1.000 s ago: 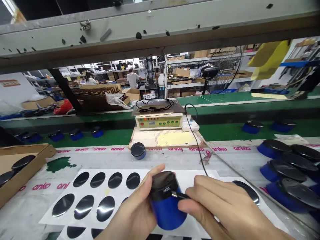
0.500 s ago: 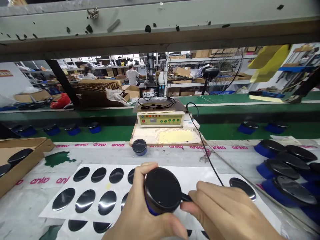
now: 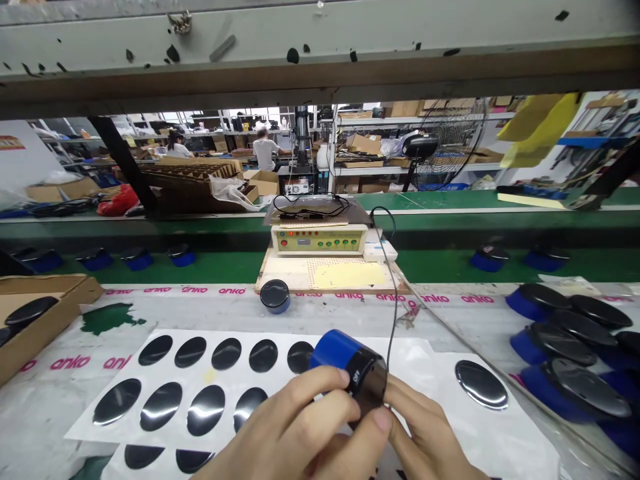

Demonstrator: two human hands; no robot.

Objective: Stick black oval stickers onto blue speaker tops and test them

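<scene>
A blue and black round device [image 3: 334, 349] with "OFF" lettering is tilted on its side between my hands, above the white sticker sheet [image 3: 225, 375]. My left hand [image 3: 305, 423] is closed round its near side, fingers and thumb on the black part. My right hand [image 3: 425, 427] is closed at its right edge, where fingertips touch the black end; whether it also holds something small is hidden. Rows of glossy black oval stickers [image 3: 206, 409] lie on the sheet. A single black sticker [image 3: 481, 384] is at the right.
One blue-black device [image 3: 275, 297] stands before the control box [image 3: 318, 240]. Several more devices [image 3: 570, 383] crowd the right side. A cardboard box [image 3: 63, 313] is at the left. A cable [image 3: 395, 300] hangs down beside the held device. Two people are in the background.
The held device has turned from top facing me to lying sideways, and has shifted right. My left hand has moved right with it, and my right hand has come in closer.
</scene>
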